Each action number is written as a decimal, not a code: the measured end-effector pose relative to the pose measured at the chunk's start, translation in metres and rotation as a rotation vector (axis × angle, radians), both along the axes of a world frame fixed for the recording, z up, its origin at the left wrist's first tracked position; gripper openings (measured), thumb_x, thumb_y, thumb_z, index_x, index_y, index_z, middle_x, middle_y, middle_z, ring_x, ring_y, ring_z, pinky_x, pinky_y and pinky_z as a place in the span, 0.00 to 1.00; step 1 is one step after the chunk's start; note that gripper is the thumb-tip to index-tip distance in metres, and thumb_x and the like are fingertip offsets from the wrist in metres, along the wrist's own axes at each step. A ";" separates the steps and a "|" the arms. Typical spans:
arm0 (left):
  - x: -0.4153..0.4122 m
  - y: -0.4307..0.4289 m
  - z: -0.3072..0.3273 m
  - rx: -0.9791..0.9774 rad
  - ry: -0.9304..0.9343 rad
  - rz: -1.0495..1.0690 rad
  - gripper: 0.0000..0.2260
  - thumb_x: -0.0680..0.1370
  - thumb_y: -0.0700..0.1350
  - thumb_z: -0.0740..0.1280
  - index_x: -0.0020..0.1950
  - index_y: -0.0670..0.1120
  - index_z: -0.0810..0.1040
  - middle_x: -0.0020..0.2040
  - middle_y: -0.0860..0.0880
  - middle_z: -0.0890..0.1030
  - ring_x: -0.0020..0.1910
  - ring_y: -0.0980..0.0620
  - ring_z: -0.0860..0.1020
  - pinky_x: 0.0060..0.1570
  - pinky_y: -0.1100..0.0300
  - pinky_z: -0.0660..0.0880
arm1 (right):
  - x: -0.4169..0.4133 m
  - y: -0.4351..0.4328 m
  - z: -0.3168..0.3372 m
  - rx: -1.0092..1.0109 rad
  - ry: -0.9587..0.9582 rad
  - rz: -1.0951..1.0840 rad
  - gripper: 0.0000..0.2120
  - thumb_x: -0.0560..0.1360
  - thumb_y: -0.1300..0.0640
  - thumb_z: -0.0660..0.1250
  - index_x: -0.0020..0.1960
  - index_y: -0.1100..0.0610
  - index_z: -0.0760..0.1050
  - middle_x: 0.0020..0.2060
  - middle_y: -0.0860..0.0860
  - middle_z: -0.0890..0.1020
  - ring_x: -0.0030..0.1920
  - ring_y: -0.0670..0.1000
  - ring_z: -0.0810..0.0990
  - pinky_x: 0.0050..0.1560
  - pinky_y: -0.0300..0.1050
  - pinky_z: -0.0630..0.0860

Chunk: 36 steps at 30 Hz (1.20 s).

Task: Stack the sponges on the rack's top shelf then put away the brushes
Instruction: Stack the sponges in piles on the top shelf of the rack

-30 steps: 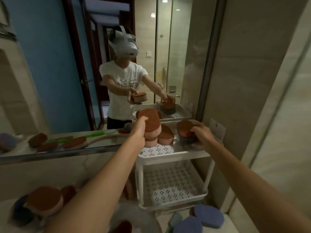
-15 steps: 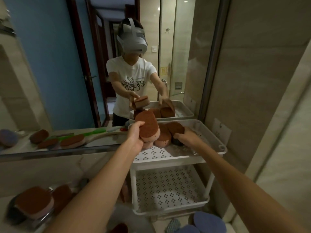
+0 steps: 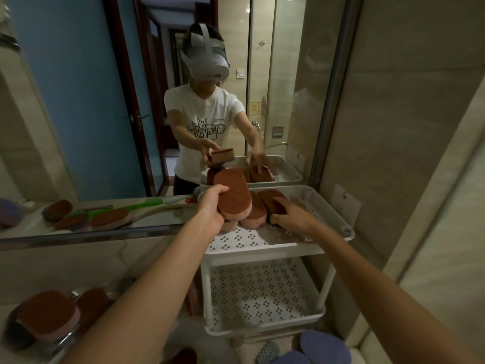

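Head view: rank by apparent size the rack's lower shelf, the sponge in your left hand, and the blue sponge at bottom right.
1. lower shelf, clearly largest.
2 and 3 unranked: held sponge and blue sponge look alike, and their nearness to the camera may differ.
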State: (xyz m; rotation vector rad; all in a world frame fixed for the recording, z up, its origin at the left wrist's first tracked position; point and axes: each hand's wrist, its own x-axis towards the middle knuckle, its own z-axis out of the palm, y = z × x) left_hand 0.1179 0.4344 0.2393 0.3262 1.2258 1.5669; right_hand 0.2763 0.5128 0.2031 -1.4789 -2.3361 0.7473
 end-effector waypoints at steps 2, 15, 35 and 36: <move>0.006 0.003 0.003 0.053 -0.003 -0.018 0.03 0.76 0.39 0.63 0.44 0.46 0.72 0.50 0.43 0.78 0.44 0.47 0.76 0.46 0.53 0.72 | 0.001 -0.004 0.005 0.057 0.188 -0.023 0.30 0.73 0.56 0.65 0.72 0.51 0.59 0.68 0.55 0.68 0.65 0.55 0.70 0.64 0.49 0.69; 0.052 0.047 0.004 0.118 0.241 -0.357 0.18 0.75 0.36 0.61 0.66 0.40 0.68 0.49 0.44 0.79 0.55 0.47 0.76 0.63 0.53 0.68 | 0.023 -0.005 0.010 0.190 0.511 -0.044 0.30 0.72 0.52 0.69 0.70 0.52 0.60 0.64 0.51 0.72 0.63 0.51 0.73 0.60 0.46 0.72; 0.043 0.062 -0.049 -0.093 2.047 -0.699 0.26 0.80 0.59 0.50 0.76 0.55 0.49 0.78 0.44 0.51 0.76 0.40 0.50 0.74 0.48 0.51 | 0.026 0.032 -0.015 0.110 0.109 -0.353 0.26 0.78 0.43 0.53 0.75 0.44 0.53 0.73 0.57 0.61 0.67 0.61 0.69 0.64 0.51 0.68; 0.043 0.060 -0.049 -0.088 2.046 -0.685 0.26 0.80 0.59 0.51 0.76 0.54 0.50 0.78 0.44 0.51 0.76 0.40 0.51 0.74 0.49 0.52 | 0.026 0.032 -0.014 0.110 0.083 -0.356 0.26 0.79 0.43 0.53 0.75 0.44 0.53 0.73 0.57 0.60 0.67 0.61 0.69 0.65 0.52 0.67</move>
